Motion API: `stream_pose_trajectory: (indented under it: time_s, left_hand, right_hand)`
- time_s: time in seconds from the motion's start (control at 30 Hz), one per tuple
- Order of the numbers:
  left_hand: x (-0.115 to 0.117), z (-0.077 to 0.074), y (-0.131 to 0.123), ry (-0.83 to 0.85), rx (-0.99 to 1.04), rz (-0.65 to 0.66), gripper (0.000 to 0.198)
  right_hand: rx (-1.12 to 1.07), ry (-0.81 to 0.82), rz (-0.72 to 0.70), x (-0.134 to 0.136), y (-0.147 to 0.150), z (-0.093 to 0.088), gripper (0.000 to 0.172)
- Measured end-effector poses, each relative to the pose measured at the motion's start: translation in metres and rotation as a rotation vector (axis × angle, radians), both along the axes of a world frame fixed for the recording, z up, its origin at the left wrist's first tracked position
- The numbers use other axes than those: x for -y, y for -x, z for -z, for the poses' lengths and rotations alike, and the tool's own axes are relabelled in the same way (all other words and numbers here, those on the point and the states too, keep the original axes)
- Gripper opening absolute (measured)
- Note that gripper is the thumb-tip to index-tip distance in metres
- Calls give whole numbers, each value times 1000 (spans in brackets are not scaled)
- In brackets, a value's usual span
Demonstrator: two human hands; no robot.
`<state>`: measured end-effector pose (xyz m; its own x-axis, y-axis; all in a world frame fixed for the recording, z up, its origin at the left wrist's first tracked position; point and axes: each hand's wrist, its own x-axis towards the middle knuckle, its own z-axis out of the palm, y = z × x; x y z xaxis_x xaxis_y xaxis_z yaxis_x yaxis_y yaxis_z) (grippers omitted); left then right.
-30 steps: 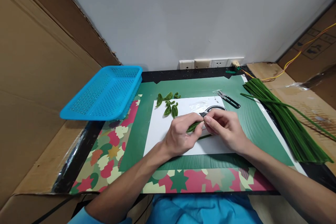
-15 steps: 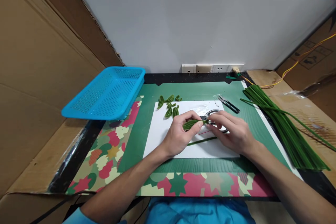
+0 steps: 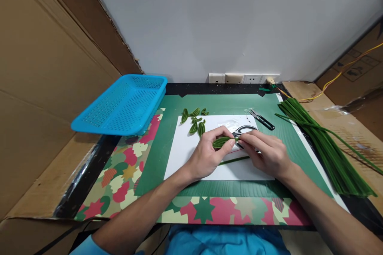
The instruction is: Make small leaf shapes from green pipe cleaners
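- The leaf-shaped green piece (image 3: pixel 220 142) is gripped between thumb and fingers by the left hand (image 3: pixel 206 154); its narrow end is pinched in the fingertips of the right hand (image 3: pixel 267 151).
- The step in hand is judged to be shaping of that end; next, the body should be held steady.
- Contact with the scissors (image 3: pixel 238 132), partly hidden behind the right hand, should be avoided.
- Room is left on the white paper (image 3: pixel 178 163) and green mat (image 3: pixel 155 163).
- Movement is bounded by the blue basket (image 3: pixel 104 132) at left, stem bundle (image 3: pixel 320 143) at right and wall (image 3: pixel 191 28) behind.
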<state>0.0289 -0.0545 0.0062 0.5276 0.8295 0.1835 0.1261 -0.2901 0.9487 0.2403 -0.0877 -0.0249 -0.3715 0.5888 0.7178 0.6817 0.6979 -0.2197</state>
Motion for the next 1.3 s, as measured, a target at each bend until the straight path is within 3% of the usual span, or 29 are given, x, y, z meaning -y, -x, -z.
stream_pose_trajectory:
  time_s: [0.17, 0.33, 0.4, 0.5, 0.57, 0.63, 0.7, 0.77, 0.83, 0.97, 1.03, 1.17, 1.3]
  left_hand:
    - [-4, 0, 6, -36, -55, 80, 19]
    - [-8, 6, 8, -139, -111, 82, 20]
    - [-10, 10, 9, -358, -174, 95, 19]
    - [-16, 11, 10, -895, -319, 179, 22]
    - [-18, 9, 11, -1157, -359, 174, 20]
    - [-18, 8, 10, -1261, -351, 167, 17]
    - [-15, 9, 9, -1227, -318, 157, 16]
    - [-10, 12, 6, -1062, -261, 129, 15]
    - [-4, 15, 3, -798, -177, 88, 13]
    - [4, 12, 0, -277, -101, 24, 12]
    - [4, 8, 0, -112, -80, 14, 15]
    - [1, 4, 0, 25, -46, 27, 19]
    - [0, 2, 2, 41, -66, 72, 21]
  right_hand:
    - [-247, 288, -150, -1, 1, -15, 12]
    - [-456, 677, -141, -2, 2, -21, 21]
    - [-610, 864, -143, -3, 4, -20, 27]
    - [-880, 1173, -219, -5, 6, -20, 35]
    - [-1031, 1426, -312, -7, 5, -22, 38]
    - [-1118, 1637, -407, -9, 1, -24, 40]
    - [-1134, 1720, -465, -11, -3, -25, 40]
    - [-1103, 1676, -471, -11, -6, -24, 36]
    - [-1007, 1516, -436, -10, -7, -22, 33]
    - [-574, 931, -234, -4, -5, -21, 19]
    - [-365, 656, -168, -1, -3, -20, 11]
    - [-164, 357, -164, 0, -5, -13, 9]
    - [-86, 232, -163, -2, -5, -8, 14]
